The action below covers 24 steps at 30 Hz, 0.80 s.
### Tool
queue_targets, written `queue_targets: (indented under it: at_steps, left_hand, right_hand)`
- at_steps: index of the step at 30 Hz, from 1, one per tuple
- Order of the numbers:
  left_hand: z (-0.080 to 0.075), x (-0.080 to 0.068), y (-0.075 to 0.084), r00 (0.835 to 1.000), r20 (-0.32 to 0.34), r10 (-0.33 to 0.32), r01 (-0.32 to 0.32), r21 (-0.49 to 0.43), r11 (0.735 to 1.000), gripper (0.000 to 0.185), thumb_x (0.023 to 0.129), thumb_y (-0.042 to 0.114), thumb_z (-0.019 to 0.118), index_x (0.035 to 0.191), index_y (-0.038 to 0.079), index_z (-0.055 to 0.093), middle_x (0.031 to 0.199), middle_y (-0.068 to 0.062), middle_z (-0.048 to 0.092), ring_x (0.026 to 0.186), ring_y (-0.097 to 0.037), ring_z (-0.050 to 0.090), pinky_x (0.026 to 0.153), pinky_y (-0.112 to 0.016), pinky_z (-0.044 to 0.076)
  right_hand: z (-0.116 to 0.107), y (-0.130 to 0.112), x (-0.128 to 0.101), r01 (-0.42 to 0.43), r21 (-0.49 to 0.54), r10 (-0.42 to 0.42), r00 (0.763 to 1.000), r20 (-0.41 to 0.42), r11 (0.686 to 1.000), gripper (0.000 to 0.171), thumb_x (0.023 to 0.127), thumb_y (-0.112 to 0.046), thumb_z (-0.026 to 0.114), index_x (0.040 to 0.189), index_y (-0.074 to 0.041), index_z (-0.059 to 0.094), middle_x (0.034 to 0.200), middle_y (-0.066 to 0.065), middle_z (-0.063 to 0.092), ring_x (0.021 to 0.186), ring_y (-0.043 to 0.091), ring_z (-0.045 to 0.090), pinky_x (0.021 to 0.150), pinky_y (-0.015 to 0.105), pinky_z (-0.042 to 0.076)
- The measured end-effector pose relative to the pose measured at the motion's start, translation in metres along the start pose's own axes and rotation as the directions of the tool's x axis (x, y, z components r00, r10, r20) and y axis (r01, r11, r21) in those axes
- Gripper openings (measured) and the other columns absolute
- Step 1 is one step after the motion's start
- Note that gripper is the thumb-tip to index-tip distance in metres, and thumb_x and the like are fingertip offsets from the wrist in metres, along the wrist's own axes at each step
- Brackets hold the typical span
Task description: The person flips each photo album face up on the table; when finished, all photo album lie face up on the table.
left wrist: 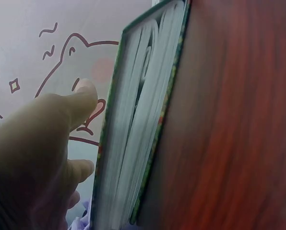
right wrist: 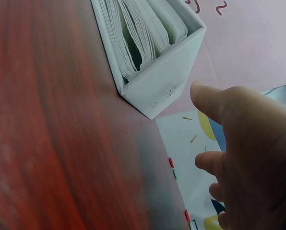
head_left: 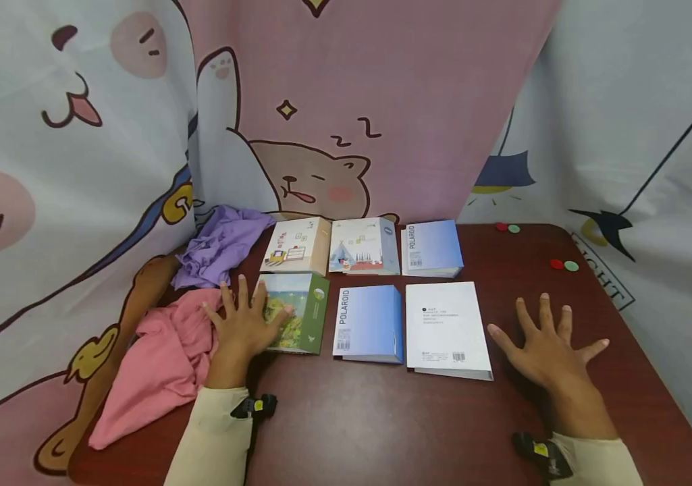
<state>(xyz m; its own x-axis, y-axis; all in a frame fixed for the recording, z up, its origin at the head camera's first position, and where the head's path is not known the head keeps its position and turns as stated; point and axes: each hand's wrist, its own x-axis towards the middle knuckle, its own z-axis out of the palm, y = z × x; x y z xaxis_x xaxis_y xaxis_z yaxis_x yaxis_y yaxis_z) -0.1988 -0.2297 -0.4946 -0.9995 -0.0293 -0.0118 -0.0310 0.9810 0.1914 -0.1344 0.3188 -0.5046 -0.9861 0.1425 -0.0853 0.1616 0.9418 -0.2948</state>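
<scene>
Left hand (head_left: 242,322) flat, fingers spread, lying across the left part of the green album (head_left: 297,312); heel on the surface (head_left: 382,418), little-finger side against the pink cloth (head_left: 157,368). Left wrist view: thumb (left wrist: 80,98) straight above the album cover, page edges (left wrist: 133,143) facing the camera, nothing gripped.

Right hand (head_left: 549,347) flat on the surface, fingers splayed, holding nothing, just beside the right edge of the white album (head_left: 445,325), not touching it. Right wrist view: album corner (right wrist: 162,86) close to the thumb (right wrist: 205,98), gap between.

Six albums in two rows near the far edge, mid-surface. Front row: green, blue Polaroid album (head_left: 370,322), white. Back row: cream album (head_left: 300,244), tent-picture album (head_left: 362,244), second blue Polaroid album (head_left: 433,247). Rows close, narrow gaps.

Purple cloth (head_left: 221,244) bunched at far left corner, just beside the cream album. Pink cloth heaped along left edge, crowding the green album's left side.

Red and green chips (head_left: 506,228) at far edge, another pair (head_left: 564,265) near right edge, well apart from the albums.

Cartoon-print curtain (head_left: 346,101) round the back and both sides.
</scene>
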Motion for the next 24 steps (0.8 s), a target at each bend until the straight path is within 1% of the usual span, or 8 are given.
queue_targets:
  at_steps: [5, 9, 12, 15, 17, 21, 24]
  left_hand:
    - [-0.001, 0.0, 0.002, 1.0, 0.008, 0.009, -0.009, 0.007, 1.0, 0.102, 0.101, 0.085, 0.039, 0.176, 0.018, 0.021, 0.184, -0.022, -0.003, 0.167, -0.059, -0.009, 0.118, -0.091, -0.011]
    - [-0.001, 0.001, 0.013, 0.999, 0.009, 0.038, -0.038, 0.041, 0.998, 0.102, 0.101, 0.085, 0.038, 0.177, 0.019, 0.02, 0.185, -0.018, -0.007, 0.168, -0.056, -0.013, 0.12, -0.091, -0.008]
    - [0.0, 0.001, 0.027, 0.997, -0.008, 0.075, -0.074, 0.051, 0.996, 0.102, 0.1, 0.086, 0.038, 0.176, 0.021, 0.023, 0.185, -0.018, -0.003, 0.168, -0.053, -0.014, 0.122, -0.09, -0.006]
    - [0.003, 0.001, 0.046, 0.992, -0.025, 0.127, -0.125, 0.056, 0.991, 0.102, 0.098, 0.088, 0.039, 0.176, 0.023, 0.026, 0.185, -0.018, 0.002, 0.169, -0.053, -0.012, 0.122, -0.089, -0.006]
    - [0.004, 0.001, 0.058, 0.986, -0.037, 0.163, -0.16, 0.073, 0.984, 0.102, 0.098, 0.089, 0.04, 0.175, 0.025, 0.027, 0.185, -0.018, 0.007, 0.169, -0.055, -0.006, 0.123, -0.089, -0.005]
    - [0.007, -0.001, 0.08, 0.972, -0.043, 0.233, -0.226, 0.131, 0.965, 0.101, 0.097, 0.089, 0.04, 0.176, 0.029, 0.024, 0.185, -0.016, 0.01, 0.169, -0.055, 0.003, 0.124, -0.088, 0.0]
    - [0.008, -0.006, 0.098, 0.957, -0.02, 0.29, -0.285, 0.145, 0.948, 0.102, 0.097, 0.091, 0.039, 0.177, 0.031, 0.02, 0.186, -0.014, 0.009, 0.17, -0.053, 0.003, 0.125, -0.087, 0.002]
  right_hand:
    - [0.001, 0.002, 0.001, 0.005, -0.001, -0.005, 1.0, -0.013, 1.0, 0.107, 0.101, -0.085, 0.035, 0.175, -0.01, 0.013, 0.179, 0.032, -0.011, 0.161, 0.066, -0.018, 0.099, 0.102, -0.016]
    - [0.002, 0.007, 0.004, 0.022, 0.012, -0.021, 1.0, -0.021, 1.0, 0.105, 0.103, -0.083, 0.035, 0.176, -0.011, 0.013, 0.18, 0.031, -0.009, 0.162, 0.065, -0.016, 0.1, 0.102, -0.016]
    - [0.002, 0.012, 0.006, 0.051, 0.027, -0.05, 0.999, -0.02, 0.998, 0.101, 0.105, -0.08, 0.035, 0.176, -0.012, 0.012, 0.18, 0.03, -0.009, 0.162, 0.065, -0.014, 0.1, 0.102, -0.014]
    - [-0.003, 0.017, 0.011, 0.096, 0.041, -0.095, 0.995, -0.021, 0.995, 0.098, 0.107, -0.076, 0.036, 0.176, -0.013, 0.011, 0.181, 0.029, -0.007, 0.162, 0.065, -0.012, 0.101, 0.102, -0.013]
    - [-0.008, 0.018, 0.017, 0.124, 0.054, -0.123, 0.992, -0.016, 0.991, 0.095, 0.108, -0.074, 0.038, 0.176, -0.014, 0.011, 0.181, 0.029, -0.007, 0.163, 0.065, -0.012, 0.102, 0.101, -0.014]
    - [-0.014, 0.018, 0.029, 0.171, 0.124, -0.178, 0.983, 0.05, 0.978, 0.091, 0.11, -0.069, 0.039, 0.177, -0.017, 0.009, 0.182, 0.027, -0.009, 0.163, 0.064, -0.013, 0.103, 0.1, -0.017]
    - [-0.011, 0.018, 0.037, 0.203, 0.21, -0.227, 0.97, 0.093, 0.956, 0.087, 0.111, -0.065, 0.042, 0.177, -0.018, 0.01, 0.183, 0.025, -0.008, 0.165, 0.062, -0.012, 0.106, 0.098, -0.017]
